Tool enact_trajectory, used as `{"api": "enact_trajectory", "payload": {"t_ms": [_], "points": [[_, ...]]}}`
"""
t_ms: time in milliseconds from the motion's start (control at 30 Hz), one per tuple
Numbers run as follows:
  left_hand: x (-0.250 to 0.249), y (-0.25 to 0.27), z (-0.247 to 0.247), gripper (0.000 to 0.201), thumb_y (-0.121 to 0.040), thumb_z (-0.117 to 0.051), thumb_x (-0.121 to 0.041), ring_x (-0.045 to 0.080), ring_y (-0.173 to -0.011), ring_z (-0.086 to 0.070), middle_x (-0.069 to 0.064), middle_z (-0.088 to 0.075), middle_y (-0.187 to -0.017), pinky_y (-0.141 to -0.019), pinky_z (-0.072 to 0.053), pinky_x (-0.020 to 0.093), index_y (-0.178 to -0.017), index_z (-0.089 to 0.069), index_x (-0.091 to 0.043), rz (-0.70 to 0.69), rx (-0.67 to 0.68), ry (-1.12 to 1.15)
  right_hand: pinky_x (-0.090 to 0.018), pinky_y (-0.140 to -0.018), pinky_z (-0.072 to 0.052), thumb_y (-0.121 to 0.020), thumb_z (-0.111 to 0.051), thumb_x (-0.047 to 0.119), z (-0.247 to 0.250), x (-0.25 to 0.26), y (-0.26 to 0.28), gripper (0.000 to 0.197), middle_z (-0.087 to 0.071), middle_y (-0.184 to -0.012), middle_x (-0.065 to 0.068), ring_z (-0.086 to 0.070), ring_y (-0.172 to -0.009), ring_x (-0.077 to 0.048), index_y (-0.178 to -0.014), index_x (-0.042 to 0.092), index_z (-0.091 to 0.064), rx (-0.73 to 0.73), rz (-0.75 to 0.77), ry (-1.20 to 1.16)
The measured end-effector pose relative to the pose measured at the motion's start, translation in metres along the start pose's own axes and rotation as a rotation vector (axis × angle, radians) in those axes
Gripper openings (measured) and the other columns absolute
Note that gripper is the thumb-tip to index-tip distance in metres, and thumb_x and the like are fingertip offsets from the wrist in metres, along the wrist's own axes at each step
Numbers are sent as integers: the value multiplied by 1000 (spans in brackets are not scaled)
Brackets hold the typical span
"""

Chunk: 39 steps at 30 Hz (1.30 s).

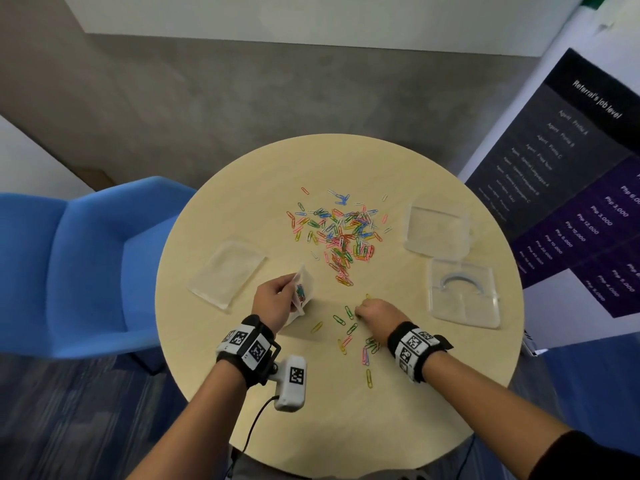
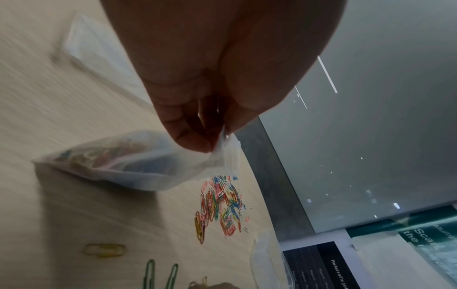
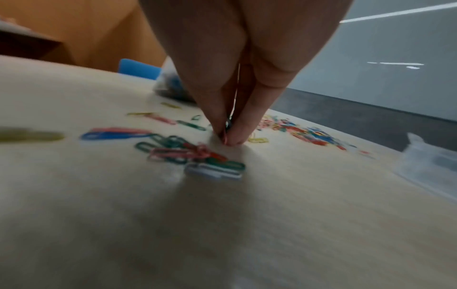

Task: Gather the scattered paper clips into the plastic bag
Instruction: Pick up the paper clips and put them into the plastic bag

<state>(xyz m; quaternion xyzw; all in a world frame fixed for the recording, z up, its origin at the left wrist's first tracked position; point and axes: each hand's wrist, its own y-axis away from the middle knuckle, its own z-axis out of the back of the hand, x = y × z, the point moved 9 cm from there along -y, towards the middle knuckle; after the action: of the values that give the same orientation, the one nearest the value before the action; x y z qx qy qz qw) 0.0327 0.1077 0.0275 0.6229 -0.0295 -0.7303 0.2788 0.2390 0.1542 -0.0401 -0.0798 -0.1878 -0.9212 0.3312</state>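
Observation:
A heap of coloured paper clips (image 1: 341, 233) lies in the middle of the round table (image 1: 433, 393), with loose clips (image 1: 349, 327) nearer me. My left hand (image 1: 277, 299) pinches the rim of a small clear plastic bag (image 1: 303, 292) that holds several clips; in the left wrist view the bag (image 2: 138, 160) hangs just above the wood. My right hand (image 1: 372, 311) is down on the table among the loose clips. In the right wrist view its fingertips (image 3: 227, 136) are pinched together on a clip at the surface, beside a small cluster of clips (image 3: 188, 154).
An empty clear bag (image 1: 228, 271) lies left of the heap, another clear bag (image 1: 438, 232) to the right, and a clear plastic case (image 1: 464, 292) at the right front. A blue chair (image 1: 86, 265) stands left of the table, a printed banner (image 1: 568, 174) to the right.

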Motion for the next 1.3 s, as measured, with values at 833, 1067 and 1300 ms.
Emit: {"api": "enact_trajectory", "payload": {"t_ms": [833, 1067, 1300], "points": [[4, 2, 3, 34, -88, -52, -31, 22, -74, -69, 7, -75, -96, -84, -57, 49, -112, -73, -20, -1, 16, -111, -32, -76, -60, -99, -46, 7, 104, 74, -35, 27, -68, -97, -11, -68, -80, -23, -117, 8, -66, -166, -196, -1002], [7, 3, 20, 25, -95, -51, -18, 27, -78, -70, 7, -75, -95, -83, -58, 49, -104, -73, -28, 46, 34, -83, -44, -118, -22, -102, -37, 31, 27, -61, -15, 53, -15, -161, -9, -17, -146, -31, -151, 18, -23, -27, -652, -252], [2, 2, 29, 28, -96, -50, -16, 23, -73, -67, 8, -74, -93, -84, -58, 47, -113, -72, -18, 31, 84, -133, -40, -121, -15, -98, -34, 8, -22, 12, -3, 57, -4, -162, -10, -7, -149, -25, -153, 11, -19, 48, -313, -106]]}}
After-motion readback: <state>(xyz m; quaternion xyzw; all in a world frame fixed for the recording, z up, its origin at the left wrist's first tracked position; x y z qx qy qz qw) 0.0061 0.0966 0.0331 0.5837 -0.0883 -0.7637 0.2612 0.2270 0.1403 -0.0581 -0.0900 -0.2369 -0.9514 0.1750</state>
